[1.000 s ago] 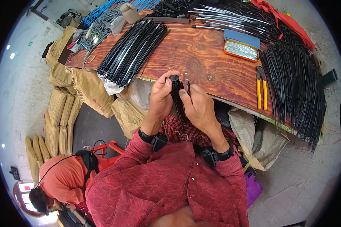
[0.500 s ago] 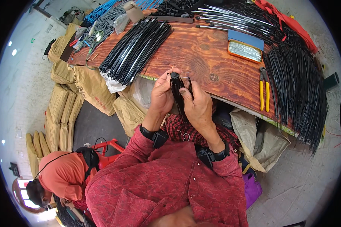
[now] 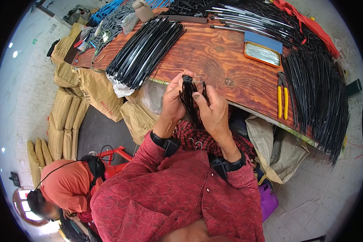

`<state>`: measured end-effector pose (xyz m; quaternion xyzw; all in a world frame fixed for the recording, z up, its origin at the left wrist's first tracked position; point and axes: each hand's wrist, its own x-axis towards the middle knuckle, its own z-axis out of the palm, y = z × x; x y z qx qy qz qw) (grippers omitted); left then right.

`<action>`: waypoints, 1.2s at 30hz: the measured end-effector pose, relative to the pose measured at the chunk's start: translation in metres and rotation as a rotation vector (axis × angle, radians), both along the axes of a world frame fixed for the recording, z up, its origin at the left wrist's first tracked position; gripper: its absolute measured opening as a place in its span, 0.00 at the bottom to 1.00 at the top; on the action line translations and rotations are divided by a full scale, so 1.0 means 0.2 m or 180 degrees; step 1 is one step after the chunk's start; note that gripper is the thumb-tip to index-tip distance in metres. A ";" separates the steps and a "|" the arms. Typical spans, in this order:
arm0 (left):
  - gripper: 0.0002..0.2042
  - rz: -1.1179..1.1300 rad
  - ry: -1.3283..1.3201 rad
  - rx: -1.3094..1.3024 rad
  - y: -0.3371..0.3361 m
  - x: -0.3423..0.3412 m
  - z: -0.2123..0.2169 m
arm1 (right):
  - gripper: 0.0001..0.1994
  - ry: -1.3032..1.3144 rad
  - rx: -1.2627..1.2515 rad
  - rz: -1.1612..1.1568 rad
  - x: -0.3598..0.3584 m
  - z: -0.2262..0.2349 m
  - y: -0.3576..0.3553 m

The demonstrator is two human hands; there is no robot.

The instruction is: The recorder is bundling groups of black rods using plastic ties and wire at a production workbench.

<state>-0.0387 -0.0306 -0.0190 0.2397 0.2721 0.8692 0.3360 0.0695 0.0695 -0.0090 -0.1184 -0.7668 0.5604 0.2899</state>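
**Both hands closed on a bundle of black strips at the table edge**

Here, the left hand (image 3: 174,99) and the right hand (image 3: 212,113) meet just in front of the near edge of the wooden table (image 3: 213,60), both clasped around a small bundle of thin black strips (image 3: 188,99). The left hand's fingers are curled tight about the bundle's upper part, its thumb pressed near a round black cap at the top. The right hand grips from the 3 o'clock side, thumb and forefinger pinched on the strips, the other fingers folded beneath. The bundle stands roughly upright, its lower ends hanging toward the person's lap.

At 11 o'clock from the hands, a large heap of long black rods (image 3: 143,50) lies slantwise on the table. At 2 o'clock sits an orange-rimmed tray (image 3: 263,53), and at 3 o'clock yellow-handled pliers (image 3: 282,97) lie beside another dark mass of rods (image 3: 318,88). At 8 o'clock, well apart, a person in an orange hood (image 3: 66,187) crouches beside stacked tan sacks (image 3: 64,121).
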 end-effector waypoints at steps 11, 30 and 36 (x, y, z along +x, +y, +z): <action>0.18 -0.0031 0.0192 -0.0066 -0.02 -0.03 -0.03 | 0.10 -0.0148 -0.0234 0.0203 0.01 0.04 0.03; 0.19 -0.0474 0.0136 0.0290 0.03 -0.03 -0.02 | 0.09 -0.0079 0.0482 0.0025 0.06 0.12 0.06; 0.16 0.0247 0.0278 -0.0178 0.03 -0.01 -0.07 | 0.08 -0.0173 0.0412 0.0163 0.03 0.10 0.09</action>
